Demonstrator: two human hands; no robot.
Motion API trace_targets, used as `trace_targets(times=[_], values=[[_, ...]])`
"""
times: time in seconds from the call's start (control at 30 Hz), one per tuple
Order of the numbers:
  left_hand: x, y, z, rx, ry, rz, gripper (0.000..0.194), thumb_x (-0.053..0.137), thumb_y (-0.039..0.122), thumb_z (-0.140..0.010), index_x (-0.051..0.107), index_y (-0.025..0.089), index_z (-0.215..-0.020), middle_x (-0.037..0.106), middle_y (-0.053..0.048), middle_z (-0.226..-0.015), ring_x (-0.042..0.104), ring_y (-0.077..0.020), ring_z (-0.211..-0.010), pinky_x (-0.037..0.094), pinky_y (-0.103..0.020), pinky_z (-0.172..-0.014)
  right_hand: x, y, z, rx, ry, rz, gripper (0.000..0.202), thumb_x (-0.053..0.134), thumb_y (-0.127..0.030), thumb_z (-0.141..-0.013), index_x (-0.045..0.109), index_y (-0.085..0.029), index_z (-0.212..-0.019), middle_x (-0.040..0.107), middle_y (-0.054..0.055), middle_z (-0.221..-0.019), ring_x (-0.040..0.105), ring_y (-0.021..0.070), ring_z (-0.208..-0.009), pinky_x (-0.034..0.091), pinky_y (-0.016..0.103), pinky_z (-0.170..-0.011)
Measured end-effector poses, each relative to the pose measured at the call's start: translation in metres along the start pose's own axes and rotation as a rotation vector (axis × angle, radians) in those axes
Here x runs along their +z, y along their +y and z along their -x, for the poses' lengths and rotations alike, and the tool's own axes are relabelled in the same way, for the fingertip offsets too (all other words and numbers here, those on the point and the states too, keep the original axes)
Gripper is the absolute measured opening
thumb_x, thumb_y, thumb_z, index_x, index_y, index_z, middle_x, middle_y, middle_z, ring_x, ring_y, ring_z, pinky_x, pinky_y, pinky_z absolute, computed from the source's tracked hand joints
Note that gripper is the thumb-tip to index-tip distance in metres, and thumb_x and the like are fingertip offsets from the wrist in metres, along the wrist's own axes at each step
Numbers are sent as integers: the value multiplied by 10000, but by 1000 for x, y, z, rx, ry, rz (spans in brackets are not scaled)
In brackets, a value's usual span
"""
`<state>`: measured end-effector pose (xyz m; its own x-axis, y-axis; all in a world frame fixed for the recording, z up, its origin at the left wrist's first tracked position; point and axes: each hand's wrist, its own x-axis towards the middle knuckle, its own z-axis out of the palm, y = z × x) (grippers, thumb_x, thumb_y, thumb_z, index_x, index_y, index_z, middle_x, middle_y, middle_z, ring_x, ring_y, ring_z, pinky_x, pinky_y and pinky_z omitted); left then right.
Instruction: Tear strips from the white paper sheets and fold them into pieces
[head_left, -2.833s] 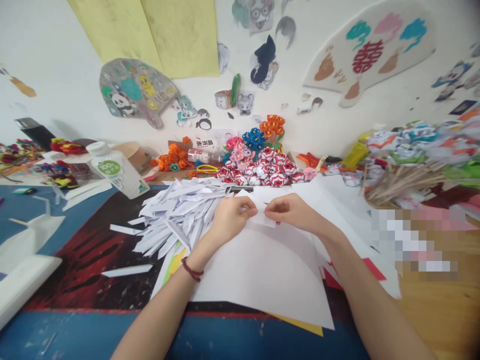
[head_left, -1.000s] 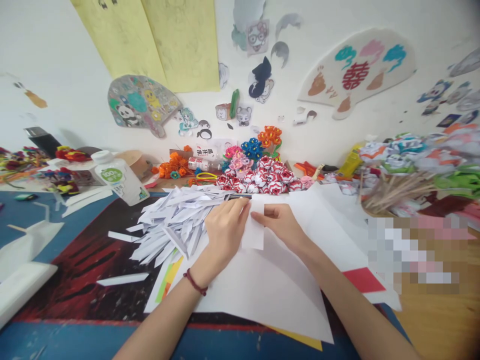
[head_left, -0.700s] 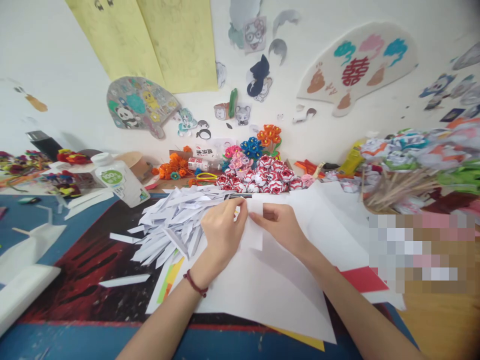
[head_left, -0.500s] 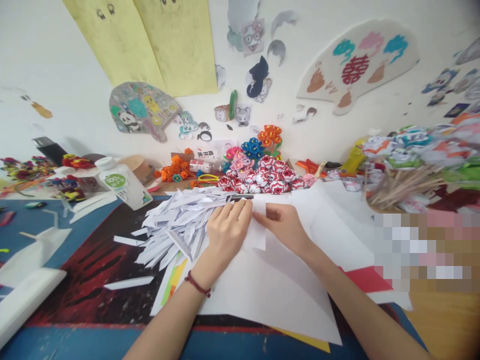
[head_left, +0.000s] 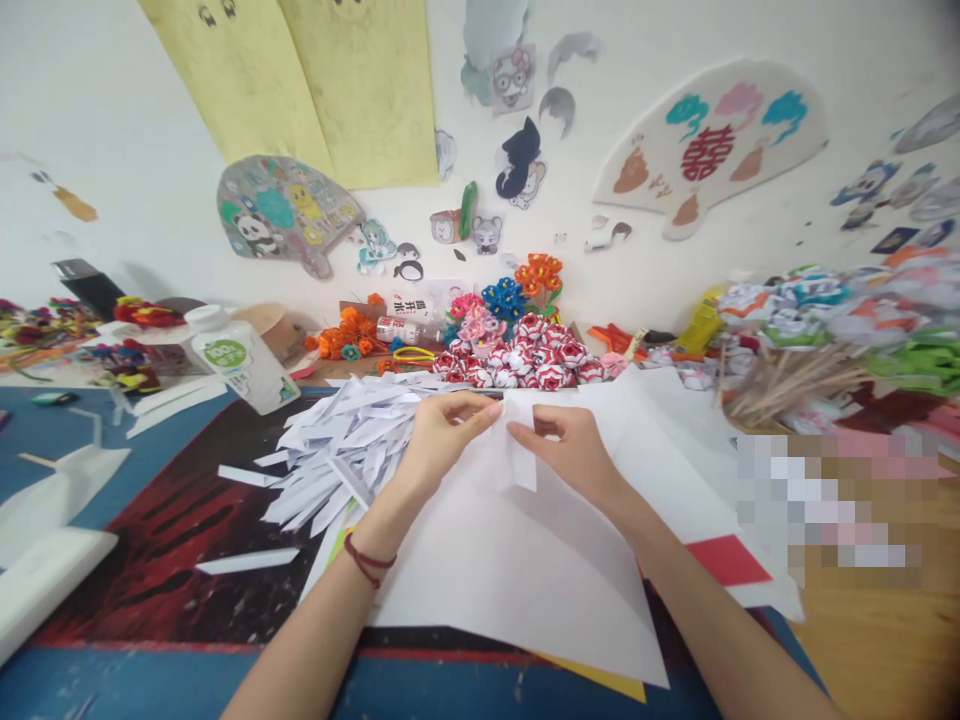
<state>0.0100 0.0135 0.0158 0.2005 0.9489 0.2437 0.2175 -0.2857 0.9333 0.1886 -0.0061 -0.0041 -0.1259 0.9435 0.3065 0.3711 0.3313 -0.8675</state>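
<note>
White paper slip (head_left: 525, 468), one, is pinched by the right hand (head_left: 576, 448) over a large sheet (head_left: 525, 580); whether the left hand (head_left: 441, 438) grips it, I cannot tell. One strip (head_left: 247, 562) lies apart; the strip pile (head_left: 352, 430) overlaps beyond counting.

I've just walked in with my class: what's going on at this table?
A person's right hand holds a small white paper over a large white sheet. The left hand is close to the paper's upper end; contact is unclear. A heap of folded strips lies to the left, and red-and-white flowers lie beyond the hands.
</note>
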Motion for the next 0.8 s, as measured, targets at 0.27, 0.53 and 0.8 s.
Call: trace_targets(times=[0.27, 0.53, 0.8], values=[[0, -1, -1, -2, -27, -86, 249, 664, 396, -744, 735, 159, -770, 719, -50, -776, 577, -135, -647, 416, -230, -578, 1, 2, 1, -40, 0, 75, 375, 576, -356, -815, 398, -178, -537, 369, -37, -547, 373, 102, -550, 300, 236, -508], [-2, -5, -1, -11, -29, -87, 227, 660, 368, -740, 731, 153, -761, 697, -45, -723, 537, -124, -595, 387, -226, -531, 2, -3, 1, 27, -53, -23, 401, 599, -394, -789, 366, -187, -536, 332, -42, -544, 335, 98, -538, 289, 239, -490], [-1, -4, 0, -1, -35, -62, 219, 668, 358, -738, 725, 149, -771, 698, -51, -744, 572, -138, -633, 426, -236, -569, 1, -3, 1, 10, -43, -3, 481, 602, -428, -784, 255, -202, -540, 219, -56, -560, 253, 84, -527, 210, 233, -463]])
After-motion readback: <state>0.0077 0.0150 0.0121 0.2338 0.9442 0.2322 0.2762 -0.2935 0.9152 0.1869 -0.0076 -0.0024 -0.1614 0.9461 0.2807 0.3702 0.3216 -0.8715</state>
